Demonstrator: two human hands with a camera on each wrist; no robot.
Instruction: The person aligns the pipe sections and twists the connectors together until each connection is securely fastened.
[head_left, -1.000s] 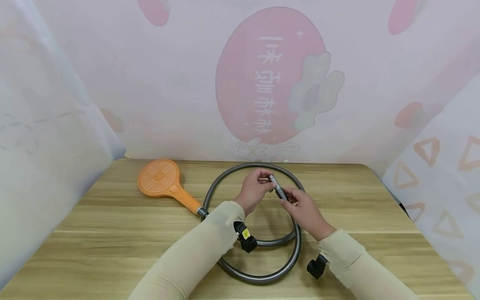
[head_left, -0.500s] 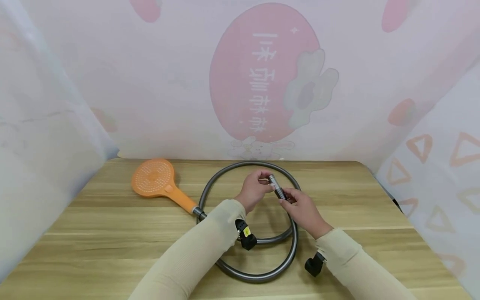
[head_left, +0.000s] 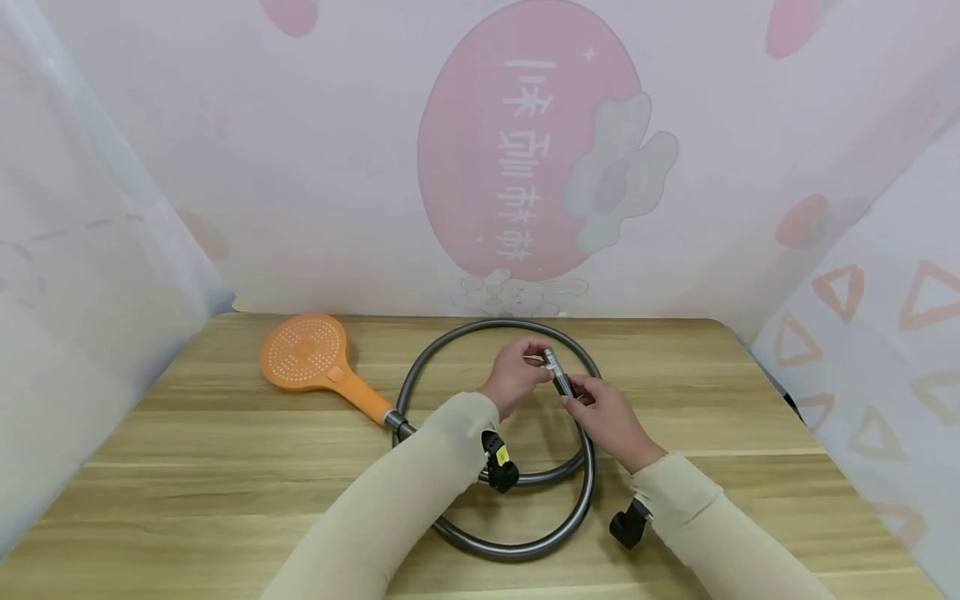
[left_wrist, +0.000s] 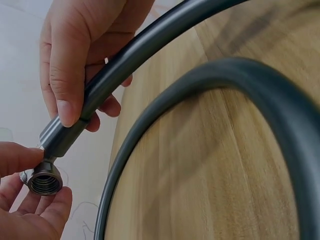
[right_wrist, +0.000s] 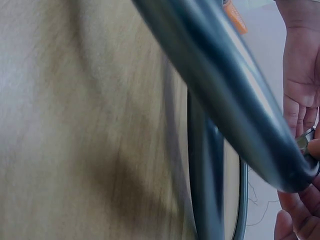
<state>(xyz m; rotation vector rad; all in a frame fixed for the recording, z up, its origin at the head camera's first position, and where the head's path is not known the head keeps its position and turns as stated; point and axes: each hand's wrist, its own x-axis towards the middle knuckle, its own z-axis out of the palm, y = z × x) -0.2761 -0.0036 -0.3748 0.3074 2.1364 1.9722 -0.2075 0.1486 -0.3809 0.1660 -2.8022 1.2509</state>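
Note:
A dark grey shower hose (head_left: 525, 552) lies coiled on the table, its free end raised between both hands. My left hand (head_left: 513, 382) pinches the threaded metal nut (left_wrist: 45, 183) at that end between thumb and fingers. The nut sits at an angle to the collar (left_wrist: 62, 137), its threaded opening facing the left wrist camera. With thumb and fingers, my right hand (head_left: 613, 423) grips the hose just behind, the thumb tip against the collar. An orange shower head (head_left: 306, 352) is joined to the hose's other end and rests on the table, its spray face up.
The wooden table (head_left: 750, 517) extends around the coil. A printed cloth backdrop (head_left: 337, 167) stands behind it, with more cloth at both sides. Black wrist cameras (head_left: 630, 525) are strapped to both sleeves. My left forearm covers part of the hose.
My left hand and wrist have shifted slightly right and turned a little at the nut. The right hand keeps its grip on the hose. The shower head has stayed in place.

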